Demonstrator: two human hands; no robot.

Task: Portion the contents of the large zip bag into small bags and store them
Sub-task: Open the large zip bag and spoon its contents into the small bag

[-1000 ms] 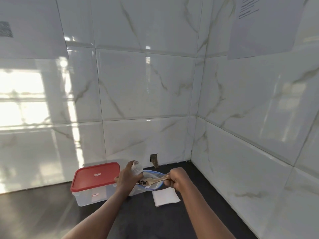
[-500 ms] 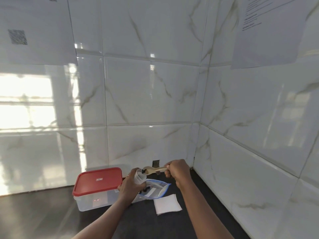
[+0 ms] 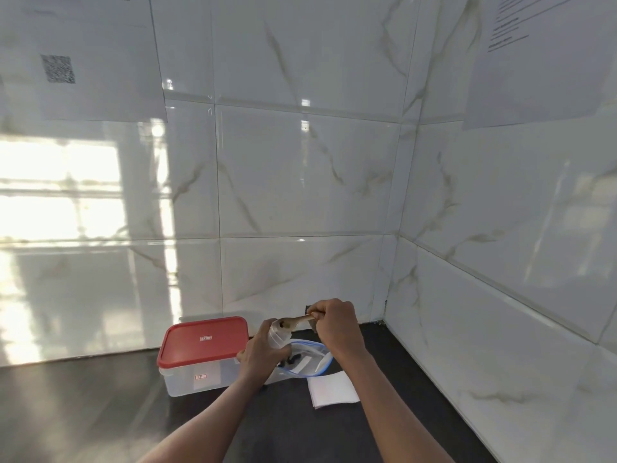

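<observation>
- The step in hand is, I think, the filling of one small bag. The right hand (image 3: 337, 325) is gripping the handle of a wooden spoon (image 3: 295, 321) with curled fingers. It is holding the spoon's bowl, with a few dark pieces in it, at the mouth of the small bag (image 3: 279, 334).
- The left hand (image 3: 263, 355) is clamping the small bag from below, with the fingers wrapped around it. The mouth is pointing upward, just left of the right hand.
- The large zip bag (image 3: 309, 362), with a blue closing strip, is lying open on the dark counter (image 3: 100, 412), directly under both hands. Dark contents are showing inside it, so the portioning is probably not finished.
- The next move is calling for a careful tilt of the spoon over the mouth, with the mouth held wide and steady. After that the small bag needs sealing.
- A container with a red lid (image 3: 203, 340) is standing closed just left of the left hand. It is probably the place for storing.
- A white flat stack (image 3: 332, 390) is lying under the right wrist. I cannot tell if these are spare bags.
- Small red-and-white labels are sitting on the lid and on the front wall of the container, but they are not readable.
- A sheet with a QR code (image 3: 58, 69) is hanging high above the left hand, and a printed sheet (image 3: 534, 45) high above the right hand. The lines on it are too small to read.
</observation>
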